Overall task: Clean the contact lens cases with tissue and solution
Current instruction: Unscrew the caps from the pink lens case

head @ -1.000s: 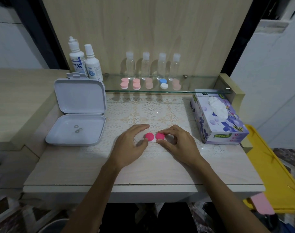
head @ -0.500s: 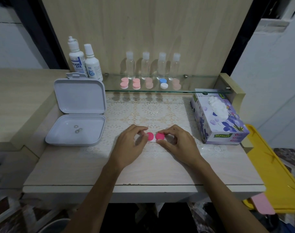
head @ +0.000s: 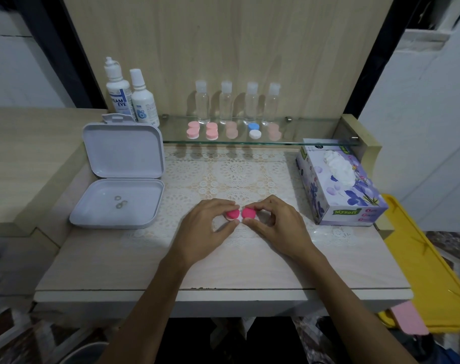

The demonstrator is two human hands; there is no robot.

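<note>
Two hands (head: 205,227) (head: 274,227) pinching pink lens case (head: 240,214) mid-table.

Matt pale wood-grain table (head: 92,261), lace mat (head: 236,174) on it. Glossy glass shelf (head: 302,135) at the far side. Smooth white plastic box (head: 123,153) left.

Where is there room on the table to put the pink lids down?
Bare lace lies between the open white box and the left hand, and between the right hand and the tissue box. The glass shelf is crowded.
</note>
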